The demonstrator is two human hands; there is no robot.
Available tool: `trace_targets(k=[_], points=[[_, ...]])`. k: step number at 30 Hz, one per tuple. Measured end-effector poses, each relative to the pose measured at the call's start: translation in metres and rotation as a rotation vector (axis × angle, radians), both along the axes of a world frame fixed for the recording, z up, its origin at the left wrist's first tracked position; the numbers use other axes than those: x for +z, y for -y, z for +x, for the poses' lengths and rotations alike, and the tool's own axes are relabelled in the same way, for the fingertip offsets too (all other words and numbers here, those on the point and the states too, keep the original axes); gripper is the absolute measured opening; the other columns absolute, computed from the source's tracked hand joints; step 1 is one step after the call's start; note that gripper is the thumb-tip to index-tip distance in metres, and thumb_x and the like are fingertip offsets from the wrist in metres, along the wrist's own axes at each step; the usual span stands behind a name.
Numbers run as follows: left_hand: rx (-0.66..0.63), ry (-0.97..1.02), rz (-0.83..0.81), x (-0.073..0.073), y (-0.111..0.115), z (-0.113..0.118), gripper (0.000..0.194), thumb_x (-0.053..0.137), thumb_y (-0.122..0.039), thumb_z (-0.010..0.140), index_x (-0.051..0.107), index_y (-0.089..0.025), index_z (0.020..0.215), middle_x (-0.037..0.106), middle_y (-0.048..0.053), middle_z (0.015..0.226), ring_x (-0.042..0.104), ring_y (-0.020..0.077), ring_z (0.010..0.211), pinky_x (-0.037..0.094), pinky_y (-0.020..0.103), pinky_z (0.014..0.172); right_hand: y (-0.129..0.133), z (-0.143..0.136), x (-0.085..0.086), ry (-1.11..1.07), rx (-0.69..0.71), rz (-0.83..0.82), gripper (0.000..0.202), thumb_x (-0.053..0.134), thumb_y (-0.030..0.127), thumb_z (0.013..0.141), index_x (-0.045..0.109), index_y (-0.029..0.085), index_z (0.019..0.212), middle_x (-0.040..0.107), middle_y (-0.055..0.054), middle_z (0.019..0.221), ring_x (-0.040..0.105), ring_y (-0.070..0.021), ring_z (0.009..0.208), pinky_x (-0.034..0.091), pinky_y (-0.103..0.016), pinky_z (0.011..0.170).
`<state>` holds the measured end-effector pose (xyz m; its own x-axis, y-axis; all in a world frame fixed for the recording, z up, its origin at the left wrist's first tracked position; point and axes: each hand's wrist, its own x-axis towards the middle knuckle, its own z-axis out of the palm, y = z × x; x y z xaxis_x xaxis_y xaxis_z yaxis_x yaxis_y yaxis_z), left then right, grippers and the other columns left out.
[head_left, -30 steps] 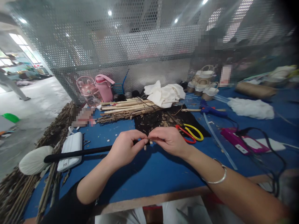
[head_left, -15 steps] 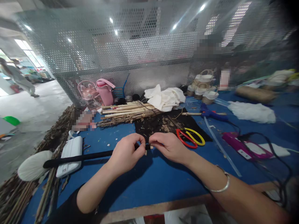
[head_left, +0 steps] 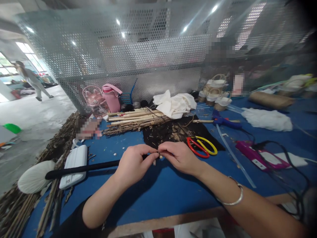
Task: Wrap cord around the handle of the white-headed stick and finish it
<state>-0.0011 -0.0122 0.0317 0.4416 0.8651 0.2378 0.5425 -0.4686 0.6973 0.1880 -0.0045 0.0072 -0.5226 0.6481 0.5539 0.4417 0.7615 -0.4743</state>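
Note:
A long black-wrapped stick (head_left: 99,165) lies slantwise across the white case-like box (head_left: 73,167), with a round white cloth-covered head (head_left: 36,177) at its left end. My left hand (head_left: 135,163) is closed round the stick near its other end, thumb and forefinger pinched together. Touching those fingertips, my right hand (head_left: 179,157) is closed in a pinch at the stick's tip. Whatever is between the right fingers is too small to make out. A pale wooden bit (head_left: 160,157) shows just below them. Scissors (head_left: 201,146) with red and yellow handles lie beyond my right hand.
A black cloth (head_left: 163,134) with shavings lies ahead, beside bundled sticks (head_left: 138,119) and a white cloth (head_left: 175,102). At right are a blue glue gun (head_left: 225,122), a clear glue stick (head_left: 235,162) and a purple device (head_left: 261,157) with cables. Dried stalks (head_left: 59,142) line the left edge.
My left thumb and forefinger have stretched rightward from a curled position to meet my right fingertips. The right hand has barely moved. A person in the left background has walked a little to the right.

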Motion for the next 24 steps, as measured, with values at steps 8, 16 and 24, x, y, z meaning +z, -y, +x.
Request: trace_targets(k=[8, 16, 24], points=[[0.124, -0.026, 0.058, -0.006, -0.003, 0.001, 0.021, 0.037, -0.031, 0.091, 0.052, -0.020, 0.082, 0.056, -0.001, 0.074, 0.049, 0.0132, 0.068, 0.037, 0.025, 0.064, 0.000, 0.000, -0.004, 0.013, -0.032, -0.022, 0.011, 0.044, 0.014, 0.088, 0.054, 0.018, 0.085, 0.060, -0.001, 0.076, 0.054, -0.0110, 0.067, 0.041, -0.020, 0.062], [0.146, 0.098, 0.065, -0.003, -0.003, 0.002, 0.021, 0.035, -0.031, 0.092, 0.047, -0.019, 0.079, 0.056, -0.001, 0.069, 0.051, 0.0126, 0.066, 0.037, 0.025, 0.064, 0.003, -0.001, -0.001, -0.104, -0.034, -0.256, 0.013, 0.047, 0.011, 0.085, 0.055, 0.018, 0.078, 0.057, 0.003, 0.066, 0.055, -0.0081, 0.057, 0.042, -0.018, 0.057], [0.200, 0.108, 0.170, -0.003, -0.002, 0.002, 0.017, 0.041, -0.029, 0.090, 0.053, -0.019, 0.084, 0.058, 0.001, 0.077, 0.052, 0.0128, 0.071, 0.039, 0.025, 0.067, 0.006, -0.010, -0.002, -0.151, -0.027, -0.292, 0.012, 0.058, 0.024, 0.082, 0.066, 0.017, 0.087, 0.065, -0.002, 0.073, 0.059, -0.0122, 0.064, 0.045, -0.022, 0.060]])
